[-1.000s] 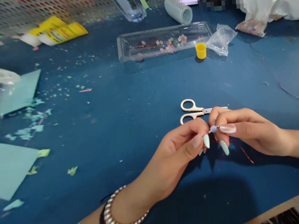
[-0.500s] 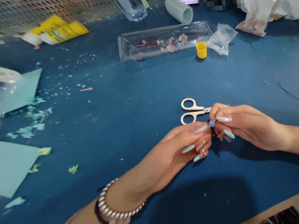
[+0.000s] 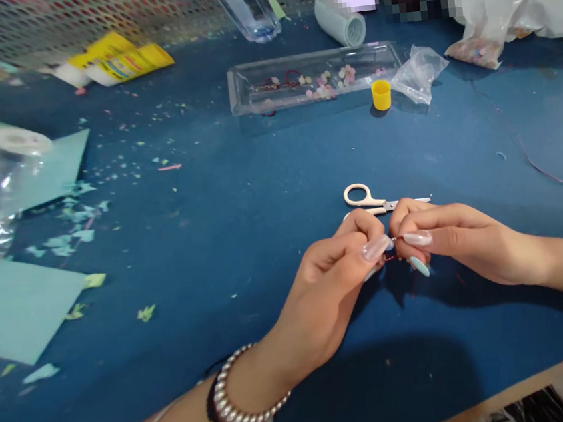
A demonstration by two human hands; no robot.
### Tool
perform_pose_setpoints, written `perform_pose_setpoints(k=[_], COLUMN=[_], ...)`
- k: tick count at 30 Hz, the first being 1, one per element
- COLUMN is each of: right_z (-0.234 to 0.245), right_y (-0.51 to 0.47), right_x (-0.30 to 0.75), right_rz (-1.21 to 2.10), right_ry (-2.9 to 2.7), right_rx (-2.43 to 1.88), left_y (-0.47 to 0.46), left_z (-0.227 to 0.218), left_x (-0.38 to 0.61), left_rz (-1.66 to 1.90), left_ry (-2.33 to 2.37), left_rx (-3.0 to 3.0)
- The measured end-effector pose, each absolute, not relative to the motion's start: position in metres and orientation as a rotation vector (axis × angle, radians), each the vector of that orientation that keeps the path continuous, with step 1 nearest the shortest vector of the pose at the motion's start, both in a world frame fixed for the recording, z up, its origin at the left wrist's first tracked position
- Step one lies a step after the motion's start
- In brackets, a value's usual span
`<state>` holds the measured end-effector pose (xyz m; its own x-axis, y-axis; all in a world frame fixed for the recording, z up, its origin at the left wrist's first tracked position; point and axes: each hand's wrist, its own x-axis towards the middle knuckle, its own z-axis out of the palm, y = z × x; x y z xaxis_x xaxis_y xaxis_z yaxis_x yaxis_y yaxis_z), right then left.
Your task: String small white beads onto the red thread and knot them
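Between thumb and fingers, my left hand [image 3: 339,279] pinches a small blue bead [image 3: 390,244], its fingers closed. Close beside it, my right hand [image 3: 458,239] is closed on a thin dark red cord [image 3: 399,237] that runs from the bead. Loose red ends of the cord hang below the fingertips. White-handled scissors [image 3: 364,197] lie just beyond both hands, with one handle loop partly hidden behind my left fingers and the blades pointing right.
A clear plastic tray [image 3: 244,94] with several flower-shaped beads lies farther back, a yellow cap [image 3: 381,95] at its front right. Teal paper [image 3: 25,312] and scraps are on the left. A long thread [image 3: 527,158] lies at right. The table's wooden edge [image 3: 522,390] runs lower right.
My left hand has curled its fingers and now covers more of the blue bead, turning slightly. My right hand stays near its place. More of the scissor blades shows.
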<state>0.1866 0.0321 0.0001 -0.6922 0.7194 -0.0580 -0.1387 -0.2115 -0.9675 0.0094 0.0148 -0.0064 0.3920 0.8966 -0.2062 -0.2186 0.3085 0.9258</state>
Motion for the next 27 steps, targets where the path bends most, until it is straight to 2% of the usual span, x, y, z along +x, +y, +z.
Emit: perform_pose_setpoints(k=[17, 27], right_z=[-0.005, 0.007], right_y=[0.034, 0.029], right_x=[0.189, 0.184], right_rz=[2.050, 2.041], right_ry=[-1.249, -1.456], right_rx=[-0.756, -0.849], left_y=[0.018, 0.011], left_z=[-0.006, -0.003], left_x=[0.006, 0.005], left_rz=[0.745, 0.627], left_ry=[0.833, 0.882], left_rx=[1.009, 1.057])
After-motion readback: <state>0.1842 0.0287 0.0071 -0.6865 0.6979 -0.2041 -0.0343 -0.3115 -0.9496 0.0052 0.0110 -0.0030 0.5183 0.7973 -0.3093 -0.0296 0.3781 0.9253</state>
